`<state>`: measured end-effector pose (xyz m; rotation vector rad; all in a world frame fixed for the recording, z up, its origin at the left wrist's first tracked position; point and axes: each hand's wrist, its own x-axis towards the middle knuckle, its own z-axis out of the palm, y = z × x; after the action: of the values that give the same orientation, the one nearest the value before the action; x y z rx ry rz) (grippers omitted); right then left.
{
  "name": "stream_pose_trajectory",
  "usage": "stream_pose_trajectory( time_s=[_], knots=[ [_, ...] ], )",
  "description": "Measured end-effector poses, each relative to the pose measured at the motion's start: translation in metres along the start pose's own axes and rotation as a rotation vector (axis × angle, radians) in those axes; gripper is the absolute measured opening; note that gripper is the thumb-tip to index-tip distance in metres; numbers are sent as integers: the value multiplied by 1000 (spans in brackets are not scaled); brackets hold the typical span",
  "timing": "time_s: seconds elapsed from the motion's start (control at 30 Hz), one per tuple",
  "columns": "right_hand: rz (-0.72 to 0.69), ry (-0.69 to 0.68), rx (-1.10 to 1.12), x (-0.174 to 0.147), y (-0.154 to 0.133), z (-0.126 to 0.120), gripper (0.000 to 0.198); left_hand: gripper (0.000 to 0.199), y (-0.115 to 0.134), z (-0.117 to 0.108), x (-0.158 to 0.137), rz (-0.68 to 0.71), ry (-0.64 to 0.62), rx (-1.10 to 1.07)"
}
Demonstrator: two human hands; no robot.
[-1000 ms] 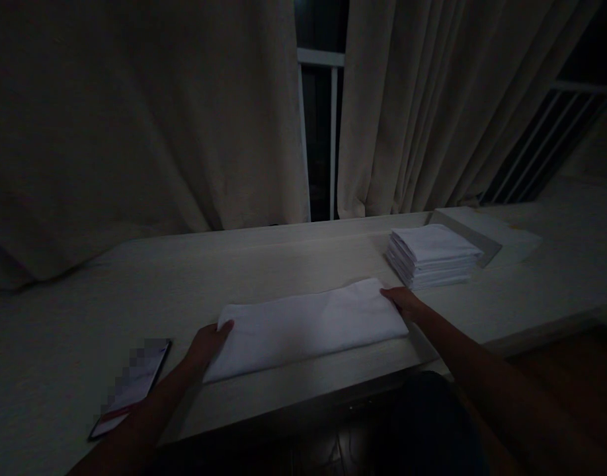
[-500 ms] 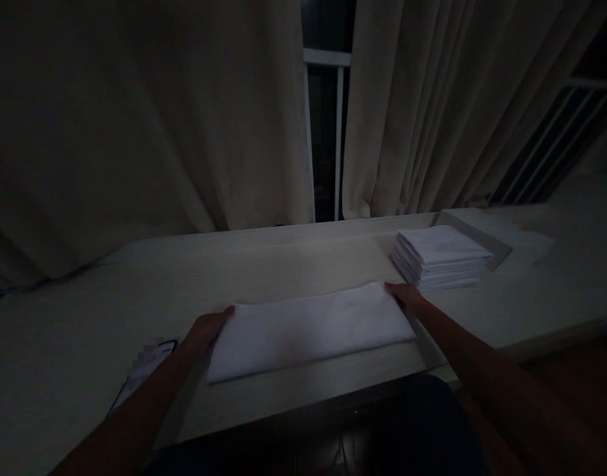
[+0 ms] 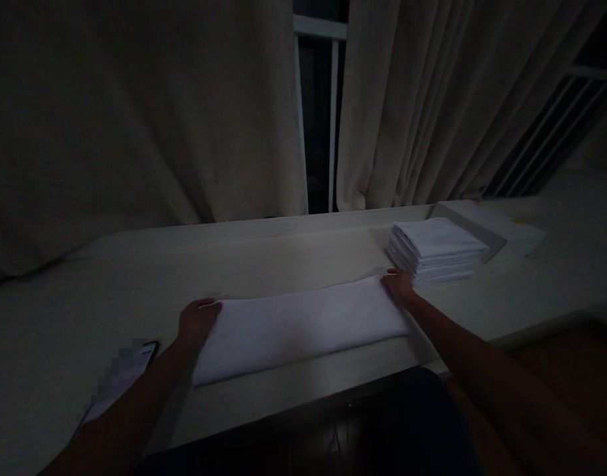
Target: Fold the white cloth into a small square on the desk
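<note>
A folded white cloth (image 3: 303, 326) lies as a long strip on the pale tabletop in front of me. My left hand (image 3: 199, 320) is at its far left corner, thumb on the cloth and a finger along the edge. At the opposite end, my right hand (image 3: 399, 287) pinches the far right corner, one finger reaching past the edge. Just beyond my right hand stands a neat stack of folded white cloths (image 3: 437, 248). A phone (image 3: 118, 380) rests beside my left forearm, partly covered by it.
Behind the stack is a white box-like object (image 3: 486, 225). Beige curtains (image 3: 244, 119) hang along the back, with a dark window gap and white bars (image 3: 333, 119) between them. The table's front edge (image 3: 303, 411) runs close to my legs. The light is dim.
The view has shifted slightly, so things sit further left in the picture. Both hands stay at the cloth's far corners, with their fingers showing more above its edge. The cloth keeps its folded shape.
</note>
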<state>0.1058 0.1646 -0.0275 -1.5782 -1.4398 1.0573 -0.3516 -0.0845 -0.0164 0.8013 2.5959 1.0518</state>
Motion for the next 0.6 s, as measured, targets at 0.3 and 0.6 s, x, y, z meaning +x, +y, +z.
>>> stream_pose_trajectory(
  time_s=[0.3,0.6],
  knots=[
    [-943,-374,-654,-175,-10,85,51,49,32,59,-118,1015,-265,483],
    [-833,-364,-767,-187,15,91,59,61,25,95,-125,1014,-280,618]
  ],
)
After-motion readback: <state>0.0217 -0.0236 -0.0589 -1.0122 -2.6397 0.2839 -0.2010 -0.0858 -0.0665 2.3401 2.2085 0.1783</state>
